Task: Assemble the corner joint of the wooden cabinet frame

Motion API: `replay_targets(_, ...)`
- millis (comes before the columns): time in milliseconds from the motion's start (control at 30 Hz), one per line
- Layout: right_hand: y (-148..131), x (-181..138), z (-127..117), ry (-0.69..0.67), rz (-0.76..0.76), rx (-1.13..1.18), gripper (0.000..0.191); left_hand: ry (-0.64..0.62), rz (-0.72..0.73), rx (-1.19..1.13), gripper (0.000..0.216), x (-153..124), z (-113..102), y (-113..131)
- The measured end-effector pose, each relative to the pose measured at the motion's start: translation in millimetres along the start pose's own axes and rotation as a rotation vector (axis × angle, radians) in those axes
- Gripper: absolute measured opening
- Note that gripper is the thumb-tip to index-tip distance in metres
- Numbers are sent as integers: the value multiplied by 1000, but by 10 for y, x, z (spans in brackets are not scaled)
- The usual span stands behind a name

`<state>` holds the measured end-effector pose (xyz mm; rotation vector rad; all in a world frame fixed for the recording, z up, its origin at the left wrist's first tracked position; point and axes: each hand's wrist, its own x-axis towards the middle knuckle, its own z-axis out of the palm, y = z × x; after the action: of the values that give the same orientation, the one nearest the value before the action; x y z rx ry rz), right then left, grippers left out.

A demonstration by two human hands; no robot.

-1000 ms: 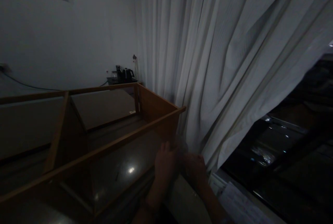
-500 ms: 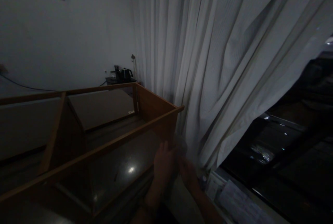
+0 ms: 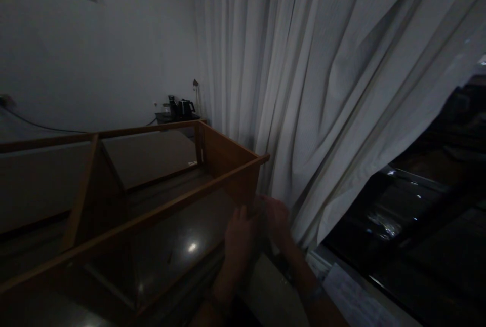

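Observation:
A wooden frame like a shelf unit or cabinet lies across the left and middle of the view, with panels and a divider inside. At its near right corner is my left hand, fingers curled close to the end panel. Just right of it, my right hand is closed, its fingers bent toward the left hand. Between the two hands there is a faint, blurred shape, too dark to name. The fingertips of both hands are partly hidden in the gloom.
A long white curtain hangs right behind the hands. Papers lie at the lower right, beside a dark glass surface. At the back, a black kettle stands on a small table by the wall.
My right hand has moved up and slightly right, toward the curtain, and turned. My left hand stays almost where it was by the frame's corner.

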<state>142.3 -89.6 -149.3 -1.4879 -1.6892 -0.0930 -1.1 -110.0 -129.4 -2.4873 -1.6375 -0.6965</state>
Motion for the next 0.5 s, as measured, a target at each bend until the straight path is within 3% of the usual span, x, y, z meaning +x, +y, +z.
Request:
replay_targets(167,1,12,140,-155,-79,-65,40,2,13,-10,30,15,-24,3)
replay_targets(500,87,-14,219,-167,-59,-25,40,30,35,-3,30,3,24,-14)
